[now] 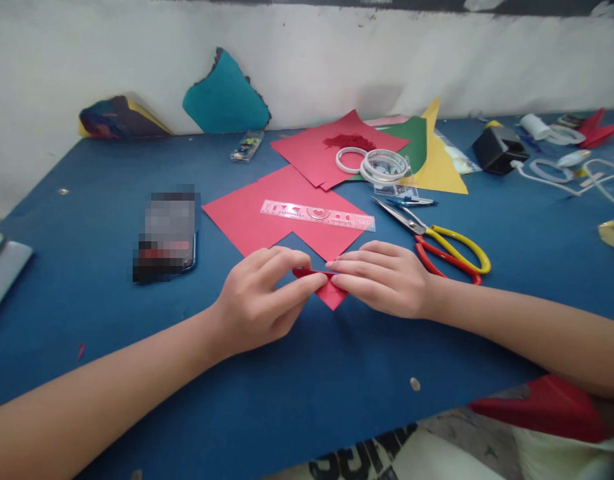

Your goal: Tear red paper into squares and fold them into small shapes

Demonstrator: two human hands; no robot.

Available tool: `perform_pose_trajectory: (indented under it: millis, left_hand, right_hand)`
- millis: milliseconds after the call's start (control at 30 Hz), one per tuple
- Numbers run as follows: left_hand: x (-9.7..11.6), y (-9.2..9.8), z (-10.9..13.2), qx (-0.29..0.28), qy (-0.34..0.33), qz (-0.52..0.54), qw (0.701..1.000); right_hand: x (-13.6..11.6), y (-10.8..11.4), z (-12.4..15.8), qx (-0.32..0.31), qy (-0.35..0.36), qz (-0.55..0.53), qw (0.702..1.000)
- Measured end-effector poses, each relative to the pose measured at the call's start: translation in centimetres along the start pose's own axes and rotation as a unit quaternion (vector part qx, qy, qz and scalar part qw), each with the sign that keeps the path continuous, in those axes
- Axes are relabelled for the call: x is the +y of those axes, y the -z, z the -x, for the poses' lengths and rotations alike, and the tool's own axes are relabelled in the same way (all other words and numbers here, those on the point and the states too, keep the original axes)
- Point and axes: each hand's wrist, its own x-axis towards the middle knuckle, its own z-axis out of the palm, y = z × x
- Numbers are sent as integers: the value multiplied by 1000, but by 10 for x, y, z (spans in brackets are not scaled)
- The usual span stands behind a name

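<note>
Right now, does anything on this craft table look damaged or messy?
Yes. The teal paper leaning on the wall has ragged, torn-looking edges. A heap of red shreds lies on a red sheet. The folded red paper pinched between left hand and right hand looks neat.

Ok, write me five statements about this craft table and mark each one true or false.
1. The left hand and the right hand both pinch a small red paper piece. True.
2. The ruler lies on the bare blue table. False: it lies on a red paper sheet.
3. The right hand holds the scissors. False: they lie unheld on the table, just past that hand.
4. The tape rolls lie on the coloured sheets farther back. True.
5. The phone lies right of the scissors. False: it lies to the left, beyond the left hand.
</note>
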Motion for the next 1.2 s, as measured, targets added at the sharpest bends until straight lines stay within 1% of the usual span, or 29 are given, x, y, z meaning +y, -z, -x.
perform_pose_trajectory:
  millis: [67, 133, 200, 267, 367, 433, 467, 533, 567, 633, 667, 733, 800, 933, 1000, 1033, 1067, 1100, 1200]
  left_hand:
    - [-1, 0, -1, 3, 5, 3, 1000]
    - [-2, 1, -2, 8, 17, 2, 1000]
    - [-2, 1, -3, 11, 34, 5, 999]
    - [-1, 0, -3, 10, 59, 23, 998]
    - [-1, -2, -3, -2, 99, 75, 992]
    - [-1, -1, -4, -20, 138, 106, 985]
    - [-2, -1, -4, -33, 165, 119, 978]
    - [-4, 0, -6, -60, 232, 155, 958]
    - [-5, 0, -7, -75, 267, 184, 943]
    - [-7, -1, -8, -109, 325, 256, 904]
    - [-8, -1, -8, -125, 346, 290, 884]
    - [-9, -2, -8, -146, 376, 337, 851]
    - [-10, -1, -9, -149, 398, 359, 831]
    - [-12, 1, -13, -160, 441, 404, 785]
    - [-12, 2, -15, -171, 457, 424, 763]
    - [-11, 2, -16, -176, 459, 424, 761]
    - [-10, 2, -16, -183, 456, 414, 767]
    - [-8, 2, -17, -189, 448, 393, 781]
    - [-2, 0, -17, -199, 403, 294, 843]
  right_hand:
    - [-2, 0, 0, 3, -49, -49, 998]
    - [-3, -1, 0, 7, -107, -96, 990]
    - [-3, -1, -1, 0, -148, -129, 980]
    - [-1, -1, -1, -13, -153, -143, 978]
    - [2, 1, -2, -10, -138, -150, 979]
    - [4, 3, -3, -22, -163, -183, 969]
    - [4, 5, -3, -41, -185, -211, 959]
    - [6, 9, -5, -93, -232, -280, 927]
    - [7, 10, -6, -116, -253, -317, 907]
    - [8, 12, -8, -141, -293, -376, 868]
    - [9, 12, -9, -144, -311, -395, 853]
    - [10, 10, -10, -150, -340, -407, 834]
    - [11, 8, -10, -158, -368, -407, 821]
    - [11, 4, -9, -151, -444, -429, 772]
    - [11, 4, -9, -146, -456, -437, 761]
    - [11, 5, -10, -150, -452, -435, 764]
    - [11, 5, -10, -154, -443, -427, 773]
    - [12, 5, -10, -156, -430, -416, 786]
    - [14, 4, -10, -161, -381, -373, 831]
